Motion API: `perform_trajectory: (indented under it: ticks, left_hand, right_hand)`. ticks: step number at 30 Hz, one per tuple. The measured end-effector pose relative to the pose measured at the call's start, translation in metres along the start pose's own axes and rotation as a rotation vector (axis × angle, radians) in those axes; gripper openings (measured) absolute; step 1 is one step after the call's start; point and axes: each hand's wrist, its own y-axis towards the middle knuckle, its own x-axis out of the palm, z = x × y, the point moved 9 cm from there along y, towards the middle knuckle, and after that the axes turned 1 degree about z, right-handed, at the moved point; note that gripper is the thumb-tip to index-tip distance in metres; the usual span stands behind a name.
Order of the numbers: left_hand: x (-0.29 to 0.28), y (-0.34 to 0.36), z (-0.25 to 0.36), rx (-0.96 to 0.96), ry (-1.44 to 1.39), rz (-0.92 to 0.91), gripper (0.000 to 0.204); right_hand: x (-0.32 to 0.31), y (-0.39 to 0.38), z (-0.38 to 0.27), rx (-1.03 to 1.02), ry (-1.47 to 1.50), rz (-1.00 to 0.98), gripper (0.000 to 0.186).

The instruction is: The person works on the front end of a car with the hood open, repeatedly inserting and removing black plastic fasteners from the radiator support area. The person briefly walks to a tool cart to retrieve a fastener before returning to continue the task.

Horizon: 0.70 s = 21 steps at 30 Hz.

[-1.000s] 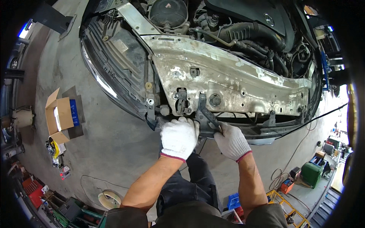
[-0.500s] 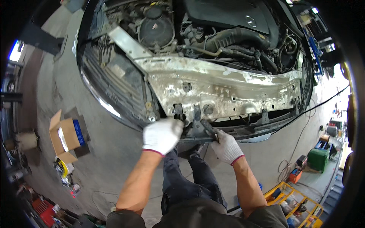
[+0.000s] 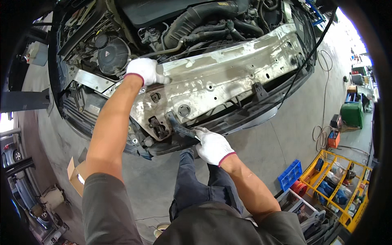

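In a white knit glove, my left hand (image 3: pixel 143 72) is at the upper edge of a worn silver metal crossmember (image 3: pixel 228 67) across the car's front. Its thumb lies along the panel and the other fingers curl at the edge, partly hidden. My right hand (image 3: pixel 213 147), gloved the same way, closes on the near end of a dark bar-shaped tool (image 3: pixel 182 128). The tool's far end lies by a dark bracket at the panel's front edge; exactly where they touch cannot be made out. Just left of it is a hood latch (image 3: pixel 158 127) in the panel's cutout.
Behind the panel lies the engine bay, with a black air duct (image 3: pixel 192 22) and a round black cap (image 3: pixel 113 55). A dark cable (image 3: pixel 304 61) hangs at the right. On the floor stand a cardboard box (image 3: pixel 75 177), a blue crate (image 3: pixel 290 174) and a yellow cart (image 3: pixel 322 163).
My left hand has moved from beside the latch up to the panel's upper edge. My right hand still grips the dark tool. The view has shifted and turned.
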Motion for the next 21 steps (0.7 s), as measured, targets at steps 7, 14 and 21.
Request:
perform_trajectory:
  ticks: [7,14,21]
  left_hand:
    - [-0.008,0.020,-0.008,-0.120,0.005,-0.026,0.099]
    - [0.002,0.025,-0.004,-0.172,0.026,0.093,0.086]
    - [-0.003,0.023,0.001,-0.268,0.046,0.109,0.082]
  right_hand:
    - [0.004,-0.004,0.007,-0.040,-0.005,0.060,0.045]
    - [0.004,-0.005,0.009,-0.030,0.013,0.125,0.037]
    - [0.001,-0.004,0.013,0.020,0.074,0.073,0.039]
